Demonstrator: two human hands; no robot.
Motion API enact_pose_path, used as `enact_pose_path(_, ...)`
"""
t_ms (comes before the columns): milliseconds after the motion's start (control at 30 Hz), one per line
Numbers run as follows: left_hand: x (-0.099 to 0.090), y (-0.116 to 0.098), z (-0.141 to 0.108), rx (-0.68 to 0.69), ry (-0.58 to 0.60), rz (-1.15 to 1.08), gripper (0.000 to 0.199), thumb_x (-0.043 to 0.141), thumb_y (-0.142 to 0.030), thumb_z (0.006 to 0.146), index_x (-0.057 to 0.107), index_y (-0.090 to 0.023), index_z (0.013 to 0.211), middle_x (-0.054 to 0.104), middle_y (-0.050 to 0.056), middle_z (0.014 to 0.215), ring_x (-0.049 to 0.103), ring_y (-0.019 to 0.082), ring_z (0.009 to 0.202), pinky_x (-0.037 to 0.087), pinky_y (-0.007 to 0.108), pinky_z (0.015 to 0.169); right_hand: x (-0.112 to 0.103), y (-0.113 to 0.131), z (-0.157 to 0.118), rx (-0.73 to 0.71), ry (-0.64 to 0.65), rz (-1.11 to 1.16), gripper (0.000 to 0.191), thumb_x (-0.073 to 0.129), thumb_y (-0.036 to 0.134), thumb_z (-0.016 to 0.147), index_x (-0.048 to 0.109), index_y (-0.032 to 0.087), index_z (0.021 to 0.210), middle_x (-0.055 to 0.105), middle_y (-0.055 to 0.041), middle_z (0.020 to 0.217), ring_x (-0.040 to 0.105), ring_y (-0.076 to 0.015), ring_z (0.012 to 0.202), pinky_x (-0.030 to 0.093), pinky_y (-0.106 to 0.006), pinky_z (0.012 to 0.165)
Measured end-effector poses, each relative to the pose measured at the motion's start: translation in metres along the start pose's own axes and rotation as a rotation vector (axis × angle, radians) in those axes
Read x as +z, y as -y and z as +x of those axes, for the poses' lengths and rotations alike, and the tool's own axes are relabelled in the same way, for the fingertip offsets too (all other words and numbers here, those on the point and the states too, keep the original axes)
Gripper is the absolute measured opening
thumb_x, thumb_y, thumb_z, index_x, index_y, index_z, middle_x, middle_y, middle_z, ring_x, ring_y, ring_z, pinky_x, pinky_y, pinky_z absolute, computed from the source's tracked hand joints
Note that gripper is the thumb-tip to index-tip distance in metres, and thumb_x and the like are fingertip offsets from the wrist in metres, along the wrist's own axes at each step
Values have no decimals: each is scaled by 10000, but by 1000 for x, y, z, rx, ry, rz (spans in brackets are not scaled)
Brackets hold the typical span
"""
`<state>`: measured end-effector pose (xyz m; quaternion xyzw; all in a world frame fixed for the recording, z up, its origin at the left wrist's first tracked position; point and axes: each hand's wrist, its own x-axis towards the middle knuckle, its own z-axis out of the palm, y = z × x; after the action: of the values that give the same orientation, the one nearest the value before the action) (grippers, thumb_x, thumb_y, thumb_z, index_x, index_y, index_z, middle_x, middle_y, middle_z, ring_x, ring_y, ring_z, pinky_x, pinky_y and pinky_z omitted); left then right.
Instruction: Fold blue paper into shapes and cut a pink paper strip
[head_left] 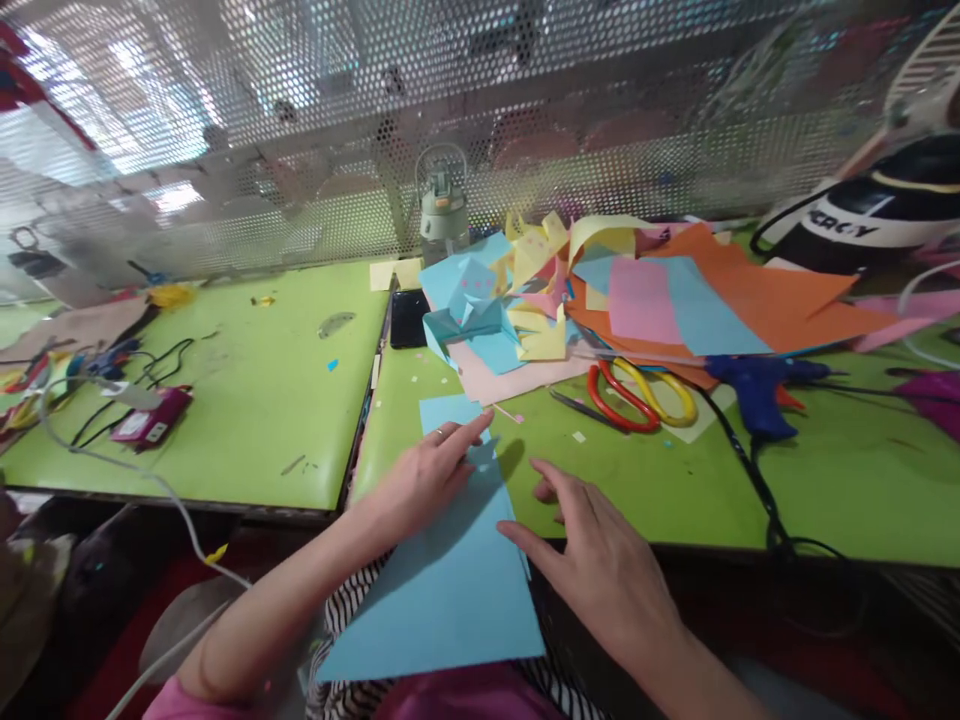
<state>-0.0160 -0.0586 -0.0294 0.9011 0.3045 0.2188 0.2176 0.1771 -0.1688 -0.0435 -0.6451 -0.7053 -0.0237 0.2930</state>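
Note:
A long sheet of light blue paper [457, 590] reaches from the green tabletop over its front edge toward my lap, and a second layer shows along its right side. My left hand [427, 475] rests on the upper part of the paper. Its index finger is stretched to the far right corner, the other fingers bend beneath. To the right of the sheet, my right hand [600, 550] hovers open, thumb and fingers apart, holding nothing. Red-and-yellow-handled scissors [626, 395] lie beyond it, near dark tweezers [581, 405].
A blue glue gun [757, 395] with a black cord lies at the right. Behind are cut paper pieces [480, 300], orange sheets [780, 290], a phone [409, 318] and a water bottle [444, 215]. A perforated metal screen [300, 150] borders the table. A pink box [154, 418] sits left.

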Motion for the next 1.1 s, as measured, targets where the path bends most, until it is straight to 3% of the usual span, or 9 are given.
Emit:
enact_pose_path(100, -16, 3, 10, -75, -65, -204, 588, 484, -158, 909, 377, -228, 1483, 700, 34, 953, 655, 145, 767, 560, 290, 722, -7, -10, 8, 89, 31, 117, 564, 426, 633, 932, 507, 201, 1285, 699, -85, 921, 671, -222, 749, 542, -361, 670)
enact_pose_path(233, -53, 15, 48, -223, -381, -516, 614, 603, -170, 849, 438, -186, 1441, 650, 21, 872, 608, 116, 715, 501, 215, 621, -27, -33, 21, 236, 33, 173, 537, 448, 649, 906, 583, 204, 1174, 696, -95, 919, 653, -216, 720, 529, -355, 637)
enact_pose_path(300, -67, 18, 75, -333, -462, -689, 629, 623, -137, 829, 442, -197, 1428, 627, -6, 828, 593, 93, 662, 469, 183, 566, -35, -44, 26, 313, 50, 255, 550, 474, 663, 883, 582, 205, 1168, 692, -92, 910, 645, -201, 697, 531, -332, 614)
enact_pose_path(467, -65, 13, 136, -542, -606, -1123, 563, 573, -13, 824, 480, -209, 1344, 488, -73, 719, 516, 51, 580, 480, 162, 591, -39, -62, 33, 508, 8, 490, 615, 533, 703, 823, 542, 230, 1214, 688, -94, 955, 668, -206, 699, 560, -334, 611)
enact_pose_path(633, -46, 16, 161, -578, -645, -1241, 439, 522, -6, 865, 490, -201, 1257, 419, -82, 700, 500, 38, 567, 540, 191, 684, -39, -67, 33, 610, 16, 600, 604, 564, 719, 784, 547, 243, 1155, 688, -100, 976, 650, -201, 690, 558, -321, 564)
enact_pose_path(867, -31, 34, 154, -529, -557, -1338, 143, 615, -38, 820, 589, -149, 906, 518, -58, 699, 542, 47, 585, 552, 226, 703, -38, -67, 31, 635, 54, 603, 632, 575, 708, 782, 537, 219, 1181, 677, -136, 1083, 680, -217, 781, 575, -314, 616)
enact_pose_path(1100, -39, 28, 141, -370, -413, -1425, 114, 711, -121, 803, 620, -133, 871, 596, -32, 713, 609, 76, 624, 559, 256, 707, -35, -73, 51, 568, -108, 656, 845, 665, 687, 729, 410, 197, 1369, 520, -215, 1412, 617, -298, 1143, 580, -407, 870)
